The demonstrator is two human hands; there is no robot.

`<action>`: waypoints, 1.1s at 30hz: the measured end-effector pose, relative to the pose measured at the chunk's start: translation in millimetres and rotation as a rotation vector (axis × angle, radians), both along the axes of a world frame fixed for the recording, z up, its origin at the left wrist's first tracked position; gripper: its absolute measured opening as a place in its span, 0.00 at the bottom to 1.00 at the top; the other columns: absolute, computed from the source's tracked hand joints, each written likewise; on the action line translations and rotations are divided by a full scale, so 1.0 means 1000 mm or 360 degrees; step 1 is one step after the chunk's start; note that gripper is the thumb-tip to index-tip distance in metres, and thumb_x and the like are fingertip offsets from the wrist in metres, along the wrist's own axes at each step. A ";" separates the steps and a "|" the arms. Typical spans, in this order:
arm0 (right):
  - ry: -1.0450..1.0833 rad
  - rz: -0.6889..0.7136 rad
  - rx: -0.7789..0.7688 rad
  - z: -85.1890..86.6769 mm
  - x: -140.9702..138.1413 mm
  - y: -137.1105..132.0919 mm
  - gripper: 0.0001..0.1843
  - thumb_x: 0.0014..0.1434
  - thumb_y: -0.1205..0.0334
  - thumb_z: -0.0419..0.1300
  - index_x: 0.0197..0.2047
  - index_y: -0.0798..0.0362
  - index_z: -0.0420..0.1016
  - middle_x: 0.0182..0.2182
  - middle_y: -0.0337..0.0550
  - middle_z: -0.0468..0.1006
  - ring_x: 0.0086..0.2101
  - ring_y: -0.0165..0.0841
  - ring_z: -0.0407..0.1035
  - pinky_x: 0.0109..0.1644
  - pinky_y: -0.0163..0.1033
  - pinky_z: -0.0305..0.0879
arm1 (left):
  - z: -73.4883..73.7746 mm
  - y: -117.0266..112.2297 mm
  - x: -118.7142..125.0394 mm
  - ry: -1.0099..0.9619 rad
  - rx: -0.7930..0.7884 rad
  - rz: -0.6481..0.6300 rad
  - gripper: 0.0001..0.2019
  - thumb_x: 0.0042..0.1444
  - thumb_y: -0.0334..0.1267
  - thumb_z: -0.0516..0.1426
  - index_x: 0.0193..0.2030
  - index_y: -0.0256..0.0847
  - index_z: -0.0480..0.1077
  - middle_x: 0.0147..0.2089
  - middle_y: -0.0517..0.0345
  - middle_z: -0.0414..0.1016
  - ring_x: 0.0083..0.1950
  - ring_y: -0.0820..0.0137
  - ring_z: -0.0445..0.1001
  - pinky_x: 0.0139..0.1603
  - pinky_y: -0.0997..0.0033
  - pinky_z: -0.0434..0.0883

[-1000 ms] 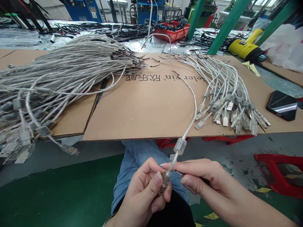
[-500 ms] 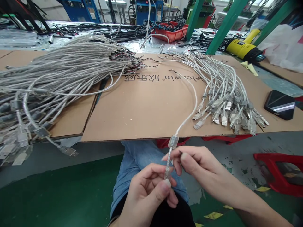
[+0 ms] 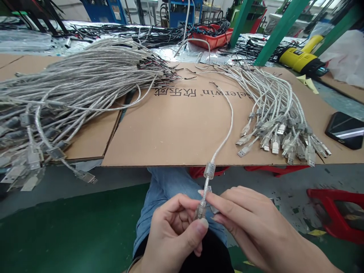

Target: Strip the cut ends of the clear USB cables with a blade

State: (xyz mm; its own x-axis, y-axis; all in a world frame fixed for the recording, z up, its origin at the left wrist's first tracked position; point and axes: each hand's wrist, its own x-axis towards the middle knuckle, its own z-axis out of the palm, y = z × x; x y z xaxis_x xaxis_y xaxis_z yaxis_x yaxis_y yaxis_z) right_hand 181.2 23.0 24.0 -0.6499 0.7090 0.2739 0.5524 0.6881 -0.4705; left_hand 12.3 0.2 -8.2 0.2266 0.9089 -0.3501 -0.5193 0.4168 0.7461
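Note:
A clear-jacketed USB cable (image 3: 229,121) runs from the cardboard over its front edge down to my hands, with a ferrite lump (image 3: 209,170) just past the edge. My left hand (image 3: 179,231) pinches its plug end (image 3: 201,210) between thumb and fingers, the plug partly hidden. My right hand (image 3: 247,223) is close beside it, its index fingertip at the cable just above the plug. A small greyish piece (image 3: 214,209) shows between the right thumb and index finger; I cannot make out what it is.
A big heap of similar cables (image 3: 93,79) lies on the left, several plugs overhanging the edge. A smaller bunch (image 3: 278,102) lies on the right beside a black phone (image 3: 345,130). Behind are a yellow heat gun (image 3: 303,60) and a red tray (image 3: 213,38). A red stool (image 3: 335,216) stands below.
My right hand has moved down and turned more palm-down, and the greyish piece now shows at its fingers. My left hand keeps hold of the plug. The view has shifted slightly.

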 end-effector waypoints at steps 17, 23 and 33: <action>-0.0168 -0.0005 0.0088 0.007 0.001 -0.001 0.17 0.68 0.67 0.45 0.49 0.60 0.72 0.25 0.45 0.75 0.23 0.36 0.67 0.25 0.40 0.65 | -0.003 0.000 -0.002 0.0159 0.0084 -0.0059 0.15 0.46 0.44 0.66 0.28 0.37 0.68 0.18 0.69 0.61 0.14 0.83 0.56 0.14 0.86 0.58; -0.0129 -0.0057 0.0187 0.001 -0.003 -0.003 0.15 0.65 0.71 0.48 0.48 0.64 0.73 0.22 0.44 0.73 0.20 0.35 0.62 0.21 0.39 0.60 | -0.004 0.000 -0.001 0.0139 0.0123 -0.0069 0.13 0.48 0.42 0.65 0.29 0.38 0.67 0.18 0.70 0.60 0.15 0.83 0.56 0.15 0.87 0.59; -0.0069 -0.0176 0.0292 -0.009 -0.008 -0.008 0.15 0.64 0.71 0.49 0.47 0.64 0.74 0.21 0.43 0.73 0.19 0.34 0.62 0.21 0.38 0.58 | -0.010 -0.007 -0.002 0.0220 0.0180 0.0006 0.10 0.49 0.40 0.65 0.31 0.40 0.68 0.21 0.68 0.66 0.17 0.83 0.60 0.16 0.87 0.64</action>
